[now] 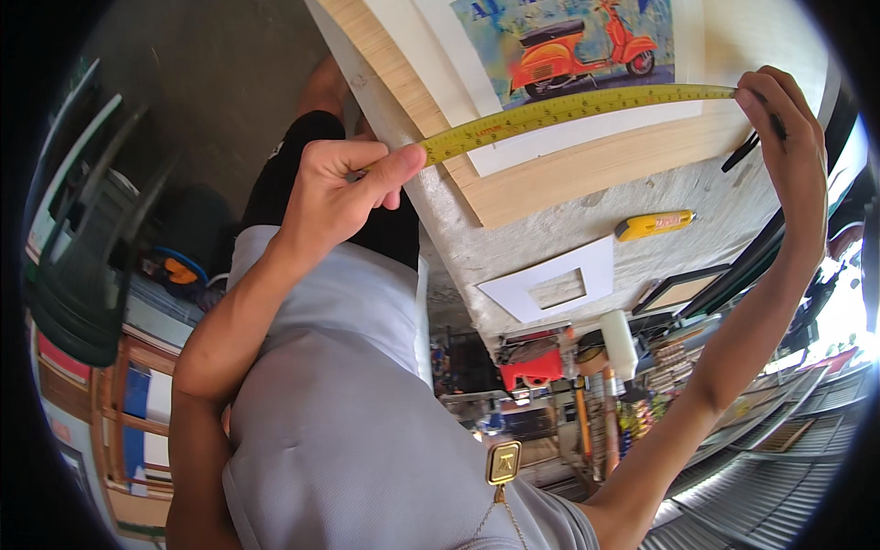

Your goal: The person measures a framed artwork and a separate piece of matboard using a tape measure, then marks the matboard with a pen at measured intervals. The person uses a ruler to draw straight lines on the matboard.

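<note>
1. Pale, scuffed workbench (559, 236) is filling the upper right of my feed, and a yellow tape measure (577, 108) is stretching over it between two bare hands.
2. Its long axis is running left to right, tipping slightly up toward the right, along the lower edge of a white-bordered scooter print (587, 50); I am not able to tell whether tape and paper are touching.
3. Left hand (353, 188) is pinching one end between thumb and forefinger, just beside the bench's edge.
4. Right hand (790, 119) is gripping the other end, nearer the print's right side; I am seeing something dark under its fingers, unidentifiable.
5. Beneath the print, a pale wooden board (550, 186) is lying on the bench.
6. Farther out, a yellow utility knife (655, 225) and a windowed white mat board (600, 270) are resting apart.
</note>
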`<state>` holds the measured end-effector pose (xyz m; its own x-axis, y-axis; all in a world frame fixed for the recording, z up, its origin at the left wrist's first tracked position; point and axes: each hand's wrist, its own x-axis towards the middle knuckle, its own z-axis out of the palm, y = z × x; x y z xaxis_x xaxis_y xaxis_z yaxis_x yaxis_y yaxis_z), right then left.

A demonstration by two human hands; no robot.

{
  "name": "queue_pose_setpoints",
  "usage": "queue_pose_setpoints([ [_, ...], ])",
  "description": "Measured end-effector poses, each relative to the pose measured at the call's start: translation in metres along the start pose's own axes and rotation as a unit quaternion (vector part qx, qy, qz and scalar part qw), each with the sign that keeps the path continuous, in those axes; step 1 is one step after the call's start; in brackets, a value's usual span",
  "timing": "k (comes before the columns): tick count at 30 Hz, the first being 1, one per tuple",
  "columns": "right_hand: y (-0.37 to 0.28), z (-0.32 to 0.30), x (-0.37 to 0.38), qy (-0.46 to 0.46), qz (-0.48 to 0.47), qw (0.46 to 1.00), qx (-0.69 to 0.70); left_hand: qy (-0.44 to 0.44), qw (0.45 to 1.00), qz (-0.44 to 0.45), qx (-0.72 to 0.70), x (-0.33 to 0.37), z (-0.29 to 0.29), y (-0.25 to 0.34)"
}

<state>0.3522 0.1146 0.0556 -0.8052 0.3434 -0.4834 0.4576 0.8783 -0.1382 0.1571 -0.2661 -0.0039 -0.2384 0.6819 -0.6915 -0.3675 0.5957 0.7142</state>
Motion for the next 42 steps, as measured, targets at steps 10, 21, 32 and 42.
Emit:
queue_pose_setpoints([
  [10, -0.025, -0.016, 0.038, -0.075, 0.044, 0.994, -0.072, -0.011, 0.994, 0.008, -0.108, 0.004, -0.001, -0.017],
  [21, -0.031, -0.02, 0.047, -0.11, 0.033, 0.987, -0.116, -0.018, 0.99, 0.036, -0.135, 0.005, 0.0, -0.024],
  [32, -0.032, -0.019, 0.051, -0.121, 0.025, 0.988, -0.092, -0.019, 0.989, 0.064, -0.133, 0.005, -0.001, -0.03],
  [42, -0.023, -0.019, 0.054, -0.129, -0.009, 0.986, -0.1, -0.023, 0.989, 0.064, -0.133, 0.006, -0.003, -0.032],
])
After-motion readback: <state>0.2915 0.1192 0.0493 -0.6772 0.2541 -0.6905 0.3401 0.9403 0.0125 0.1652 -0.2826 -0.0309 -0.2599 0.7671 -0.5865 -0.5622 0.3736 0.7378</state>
